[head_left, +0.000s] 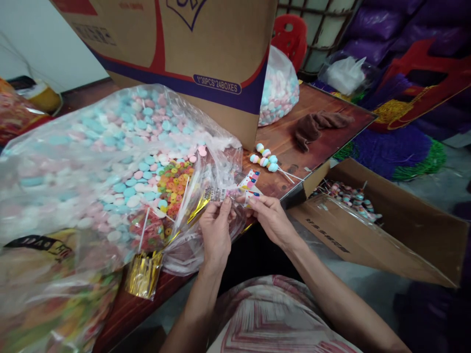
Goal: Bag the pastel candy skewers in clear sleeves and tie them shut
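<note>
My left hand (pixel 217 228) and my right hand (pixel 272 215) pinch a small clear printed wrapper (pixel 249 185) between thumbs and fingers. It has colourful pictures at its right end and a barcode label at its left; whether a candy is inside I cannot tell. Just beyond my right hand, several candy skewers (pixel 265 159) on white sticks lie on the table. To the left of my hands, a big clear bag (pixel 73 132) spills pink, white and blue candies (pixel 134 191). Orange and green gummy rings (pixel 176 184) lie beside them, with loose white sticks (pixel 182 208).
A large carton (pixel 184 59) stands at the back of the table, another candy bag (pixel 279 88) behind it. A brown cloth (pixel 318 125) lies at right. Below, an open cardboard box (pixel 382 235) holds finished-looking skewers. Gold ties (pixel 144 274) sit at the front edge.
</note>
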Action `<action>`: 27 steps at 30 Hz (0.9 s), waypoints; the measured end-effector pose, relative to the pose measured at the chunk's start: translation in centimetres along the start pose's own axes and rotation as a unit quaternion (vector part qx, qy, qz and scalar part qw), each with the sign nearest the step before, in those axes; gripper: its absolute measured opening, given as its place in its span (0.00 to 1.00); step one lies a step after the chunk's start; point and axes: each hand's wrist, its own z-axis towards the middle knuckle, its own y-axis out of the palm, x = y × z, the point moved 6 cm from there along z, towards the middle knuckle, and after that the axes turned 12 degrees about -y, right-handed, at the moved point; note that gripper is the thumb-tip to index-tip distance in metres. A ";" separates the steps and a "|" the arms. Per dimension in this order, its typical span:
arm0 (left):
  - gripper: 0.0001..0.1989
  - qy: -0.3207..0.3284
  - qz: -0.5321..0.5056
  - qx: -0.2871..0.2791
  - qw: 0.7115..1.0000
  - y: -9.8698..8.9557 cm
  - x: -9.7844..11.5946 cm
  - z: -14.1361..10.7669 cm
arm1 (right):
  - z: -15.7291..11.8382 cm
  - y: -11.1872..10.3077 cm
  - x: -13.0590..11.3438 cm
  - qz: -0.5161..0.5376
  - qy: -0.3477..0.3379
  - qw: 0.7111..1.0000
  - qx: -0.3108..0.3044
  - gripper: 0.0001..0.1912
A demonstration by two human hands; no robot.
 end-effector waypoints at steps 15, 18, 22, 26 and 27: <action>0.15 0.011 0.020 0.011 1.000 -0.1 -0.3 -0.1 | 0.4 -1.0 0.2 -0.011 -0.029 0.997 0.067 0.11; 0.13 0.024 0.021 0.037 0.999 -0.4 0.0 0.1 | 0.4 -1.1 0.4 -0.018 -0.034 0.997 0.063 0.10; 0.14 0.039 0.020 0.060 0.997 -0.5 0.3 0.2 | 0.7 -1.3 0.2 -0.039 -0.061 0.995 0.064 0.11; 0.16 0.032 -0.006 0.055 0.998 0.0 0.5 0.5 | 1.1 -1.7 -0.6 -0.046 -0.089 0.993 0.069 0.13; 0.16 0.025 -0.018 0.053 0.998 0.1 0.6 0.7 | 1.2 -1.8 -0.9 -0.046 -0.097 0.992 0.071 0.14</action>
